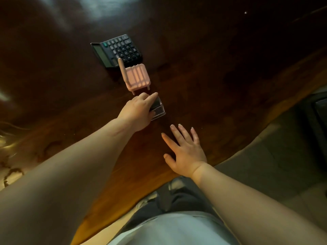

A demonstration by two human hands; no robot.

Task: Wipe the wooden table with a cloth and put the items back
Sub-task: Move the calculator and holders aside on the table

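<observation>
On the dark wooden table [203, 89] a small clear plastic box [158, 110] with something dark inside stands in the middle. My left hand [138, 111] grips it from the left, fingers over its top. Just beyond it is a pink chair-shaped holder [137, 76], and behind that a black calculator [117, 50] with its display tilted up. My right hand [184, 150] lies flat on the table near the front edge, fingers spread, holding nothing. No cloth is in view.
The table's wavy front edge [235, 152] runs diagonally from lower left to upper right. Beyond it to the right is grey floor [283, 156] and a dark object [320, 117] at the frame's edge. My body stands close against the table.
</observation>
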